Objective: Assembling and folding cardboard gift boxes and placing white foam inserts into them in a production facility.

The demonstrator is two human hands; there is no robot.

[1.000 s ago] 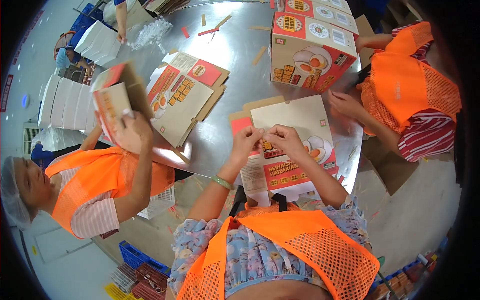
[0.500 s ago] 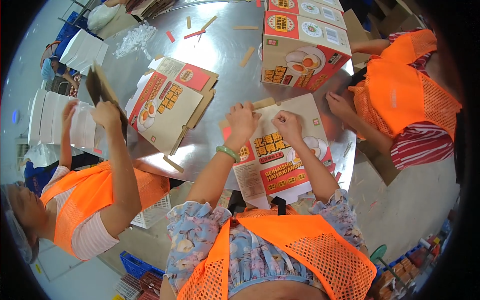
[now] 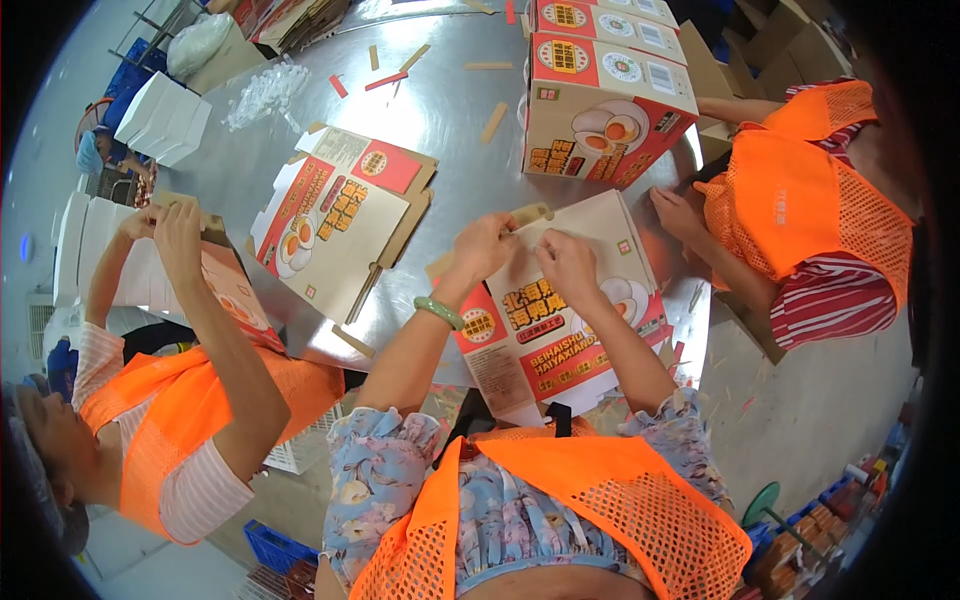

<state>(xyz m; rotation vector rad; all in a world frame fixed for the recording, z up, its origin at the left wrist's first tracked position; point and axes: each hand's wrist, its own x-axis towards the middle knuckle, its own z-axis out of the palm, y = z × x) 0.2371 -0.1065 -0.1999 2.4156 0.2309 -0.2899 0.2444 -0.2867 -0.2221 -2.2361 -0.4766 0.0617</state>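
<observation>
While both our hands pinch the flat carton (image 3: 560, 320) at its far edge, left hand (image 3: 483, 248) gripping the brown flap (image 3: 528, 214) and right hand (image 3: 566, 265) clenched on the edge beside it, we have pushed it farther onto the table (image 3: 450, 120) than a second ago. Folding looks barely begun. Its long axis runs from our chest away, flap end pointing at the built box (image 3: 600, 110).

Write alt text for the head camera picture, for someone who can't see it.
Seen from above, a person in an orange mesh vest folds a flat printed carton on a shiny metal table, left hand and right hand gripping its top flap. Co-workers in orange vests work at either side, with an assembled carton and another flat carton on the table.
</observation>
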